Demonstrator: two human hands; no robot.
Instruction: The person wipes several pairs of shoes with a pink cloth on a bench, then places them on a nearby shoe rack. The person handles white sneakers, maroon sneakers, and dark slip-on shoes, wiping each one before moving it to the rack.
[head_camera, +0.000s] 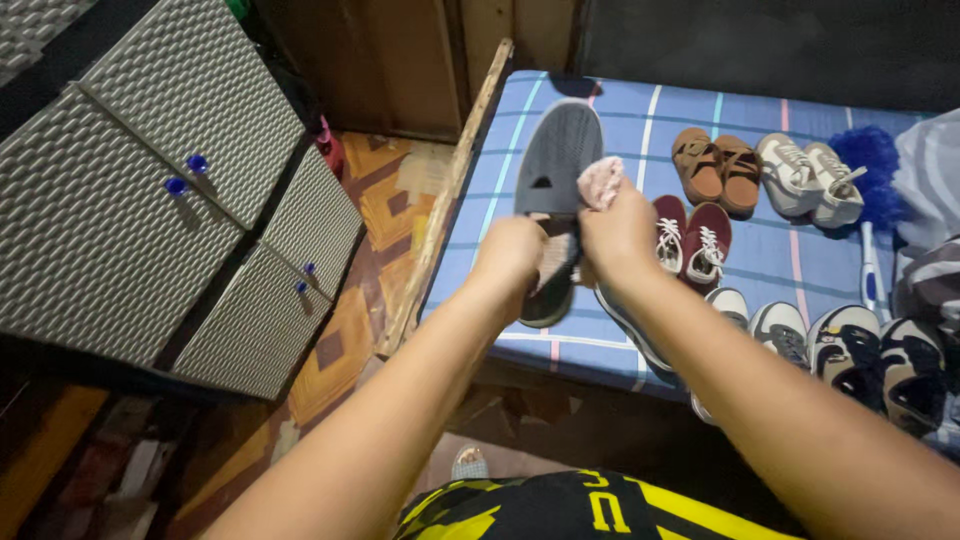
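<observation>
1. A grey woven cabinet (150, 200) with blue knobs stands at far left, beside a patterned floor (385, 200).
2. The left hand (508, 255) has its grip closed on the lower part of a grey shoe (555, 165), held sole-up above the bed's (620, 110) blue striped sheet.
3. The right hand (620, 232) pinches a pink cloth (601, 181) against the shoe's edge.
4. Maroon sneakers (692, 238), brown sandals (716, 168) and white sneakers (810, 176) lie on the bed to the right.
</observation>
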